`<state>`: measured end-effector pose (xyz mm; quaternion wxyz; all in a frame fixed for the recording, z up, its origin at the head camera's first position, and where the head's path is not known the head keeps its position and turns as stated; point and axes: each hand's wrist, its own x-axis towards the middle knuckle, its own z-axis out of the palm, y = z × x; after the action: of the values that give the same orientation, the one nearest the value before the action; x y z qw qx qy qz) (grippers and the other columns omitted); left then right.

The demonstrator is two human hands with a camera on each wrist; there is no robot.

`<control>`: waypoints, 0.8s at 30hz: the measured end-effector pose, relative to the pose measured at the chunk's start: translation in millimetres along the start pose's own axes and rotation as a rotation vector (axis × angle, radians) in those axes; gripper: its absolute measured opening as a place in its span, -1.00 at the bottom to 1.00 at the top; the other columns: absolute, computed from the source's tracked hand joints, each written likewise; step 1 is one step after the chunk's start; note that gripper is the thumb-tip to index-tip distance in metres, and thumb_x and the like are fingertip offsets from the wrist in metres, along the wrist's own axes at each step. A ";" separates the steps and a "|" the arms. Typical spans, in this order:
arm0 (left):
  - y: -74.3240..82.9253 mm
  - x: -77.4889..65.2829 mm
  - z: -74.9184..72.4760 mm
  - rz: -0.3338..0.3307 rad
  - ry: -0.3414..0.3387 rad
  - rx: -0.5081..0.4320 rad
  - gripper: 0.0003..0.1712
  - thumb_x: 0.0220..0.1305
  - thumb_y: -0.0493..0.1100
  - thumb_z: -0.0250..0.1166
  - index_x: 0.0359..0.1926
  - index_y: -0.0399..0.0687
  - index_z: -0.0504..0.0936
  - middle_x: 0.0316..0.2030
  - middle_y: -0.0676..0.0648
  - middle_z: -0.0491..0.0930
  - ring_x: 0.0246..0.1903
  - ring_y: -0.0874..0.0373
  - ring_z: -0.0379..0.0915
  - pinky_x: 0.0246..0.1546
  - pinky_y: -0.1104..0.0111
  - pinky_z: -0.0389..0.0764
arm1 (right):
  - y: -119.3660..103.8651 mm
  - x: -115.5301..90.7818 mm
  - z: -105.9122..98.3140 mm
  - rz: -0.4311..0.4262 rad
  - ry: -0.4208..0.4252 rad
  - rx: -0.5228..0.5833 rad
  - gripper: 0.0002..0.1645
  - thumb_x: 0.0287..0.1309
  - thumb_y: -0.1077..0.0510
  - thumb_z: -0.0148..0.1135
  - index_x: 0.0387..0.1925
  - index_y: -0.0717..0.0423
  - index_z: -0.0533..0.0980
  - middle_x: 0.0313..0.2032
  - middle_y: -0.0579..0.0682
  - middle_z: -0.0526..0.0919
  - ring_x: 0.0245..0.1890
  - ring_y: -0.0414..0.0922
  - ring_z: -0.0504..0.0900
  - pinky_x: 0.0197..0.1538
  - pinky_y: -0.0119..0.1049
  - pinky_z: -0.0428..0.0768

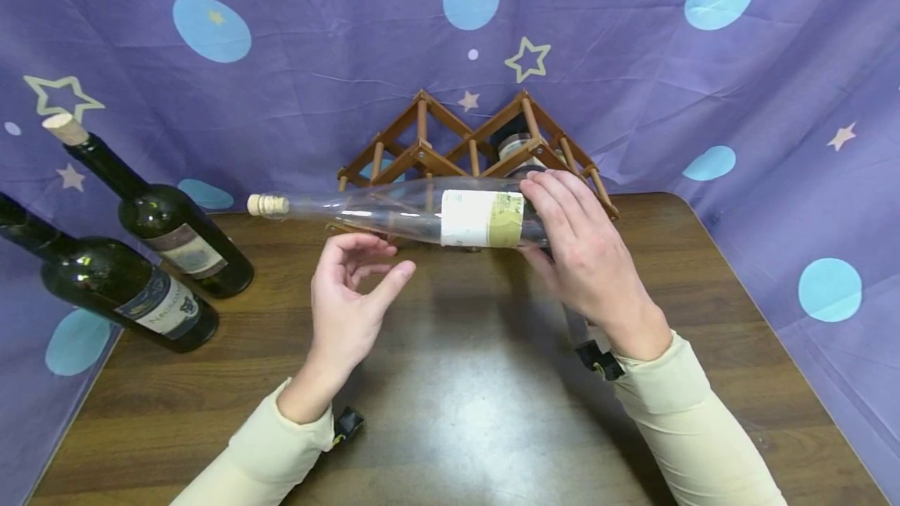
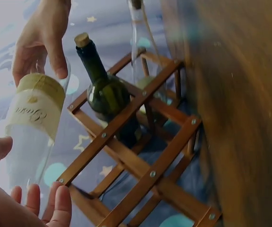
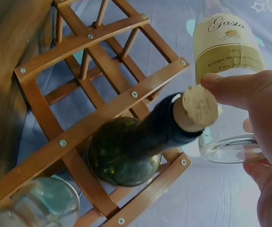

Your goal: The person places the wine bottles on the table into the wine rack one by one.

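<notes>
A clear glass wine bottle with a white-and-olive label lies sideways in the air above the table, its corked neck pointing left. My right hand grips it near the base, fingers over the top and thumb below. Just under the neck and shoulder is my left hand, its fingers loosely bent and thumb apart, holding nothing. Behind the bottle stands a wooden wine rack, partly covered by it. A green bottle with a cork and another clear bottle sit in the rack.
Two dark corked wine bottles stand at the table's left side, one with a pale label and a nearer one. The brown wooden table reaches back to a purple patterned curtain.
</notes>
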<state>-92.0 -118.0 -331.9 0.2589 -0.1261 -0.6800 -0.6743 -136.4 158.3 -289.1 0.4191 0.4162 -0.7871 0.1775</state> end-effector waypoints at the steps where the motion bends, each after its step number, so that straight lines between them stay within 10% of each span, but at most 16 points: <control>1: 4.4 0.2 -0.5 0.028 0.007 0.023 -0.48 -0.01 -0.48 0.47 -0.03 -0.46 0.45 -0.16 -0.28 0.56 -0.15 -0.09 0.56 -0.14 0.23 0.61 | 0.7 0.0 -1.0 -0.002 0.003 0.000 -0.08 -0.24 0.36 0.50 0.25 0.46 0.36 0.21 0.31 0.47 0.24 0.24 0.39 0.37 0.02 0.26; 9: 38.4 8.3 -5.1 0.340 0.086 0.216 -0.57 -0.16 -0.55 0.49 -0.23 -0.56 0.51 -0.27 -0.36 0.54 -0.26 0.05 0.51 -0.20 0.28 0.57 | 6.1 1.0 -10.9 -0.022 0.041 -0.005 -0.12 -0.30 0.44 0.48 0.20 0.50 0.39 0.16 0.36 0.50 0.21 0.29 0.41 0.33 0.06 0.30; 15: 34.5 21.2 -14.3 0.594 0.164 0.354 -0.58 -0.09 -0.31 0.54 -0.22 -0.43 0.57 -0.25 -0.33 0.57 -0.20 -0.09 0.49 -0.08 0.21 0.49 | 10.0 -0.1 -15.7 -0.032 0.037 -0.001 -0.08 -0.38 0.50 0.47 0.20 0.50 0.38 0.16 0.37 0.50 0.19 0.32 0.41 0.32 0.05 0.31; 24: 23.3 33.9 -23.9 0.805 0.002 0.627 -0.40 0.22 0.00 0.41 0.11 -0.36 0.54 0.10 -0.34 0.53 0.19 -0.27 0.38 0.26 -0.08 0.30 | 10.5 -0.6 -18.8 -0.040 0.011 -0.001 -0.04 -0.41 0.51 0.48 0.22 0.49 0.38 0.17 0.36 0.49 0.19 0.32 0.41 0.32 0.04 0.31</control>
<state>-103.8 -146.1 -295.4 0.5245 -0.2936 -0.7468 -0.2846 -135.0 176.6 -277.8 0.4271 0.4307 -0.7765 0.1708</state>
